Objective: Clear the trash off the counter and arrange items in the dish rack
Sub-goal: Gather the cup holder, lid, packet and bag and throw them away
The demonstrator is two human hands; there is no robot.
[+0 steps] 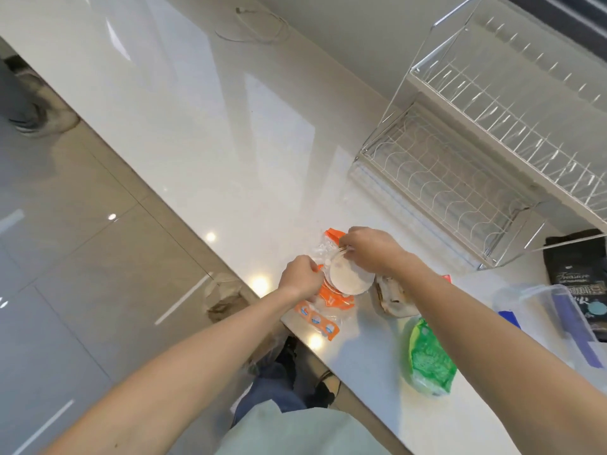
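Both hands on orange wrapper and round white lid near tabletop edge; dish rack empty.

Head view: left hand point(300, 274) has fingers curled, pinching the orange wrapper point(323, 310) at its side, likely pinning it so it doesn't slide. Right hand point(368, 249) has fingers bunched, pinching the upper rim of the round white lid point(349, 276) that sits on the wrapper, probably gathering the trash together for one lift. Green packet point(428, 357) and crumpled brown paper point(392, 298) lie just beside, on the tabletop point(197, 126). Clear plastic box point(555, 320) and black bag point(578, 264) lie to the right. Dish rack point(476, 165) stands well apart at the back, nothing in it.
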